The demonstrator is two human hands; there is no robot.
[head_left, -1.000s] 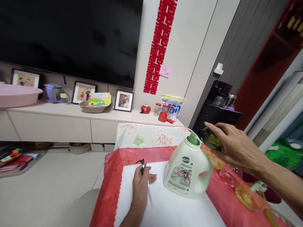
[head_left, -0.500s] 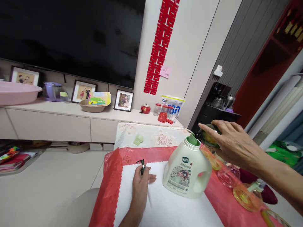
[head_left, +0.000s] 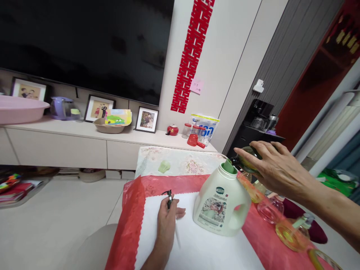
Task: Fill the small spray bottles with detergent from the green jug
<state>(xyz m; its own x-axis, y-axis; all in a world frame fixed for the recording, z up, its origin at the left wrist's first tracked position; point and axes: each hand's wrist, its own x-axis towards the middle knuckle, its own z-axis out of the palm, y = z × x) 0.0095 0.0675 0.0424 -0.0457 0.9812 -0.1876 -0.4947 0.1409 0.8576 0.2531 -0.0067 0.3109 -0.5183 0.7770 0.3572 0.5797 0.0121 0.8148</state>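
A pale green detergent jug (head_left: 206,197) stands upright on the white sheet, its light green spout (head_left: 228,167) showing in the open mouth. My right hand (head_left: 270,161) is wrapped round a dark, see-through bottle (head_left: 246,156). The bottle lies tipped over, its black neck pointing left at the jug's mouth. Left of the jug, my left hand (head_left: 167,215) grips a black pump head (head_left: 169,198) near the sheet, with its thin tube hanging down below the fingers. A light green cap (head_left: 164,166) rests on the flowered cloth farther back.
Along the table's right side stand several glass bottles, among them a pink one (head_left: 270,208) and a yellow one (head_left: 292,234). Behind the table, a low cabinet (head_left: 59,146) carries picture frames, a red scoop (head_left: 192,140) and a detergent bag (head_left: 210,127).
The view has shifted very slightly. Both hands hold the same things in nearly the same places, with the bottle still tipped at the jug's mouth.
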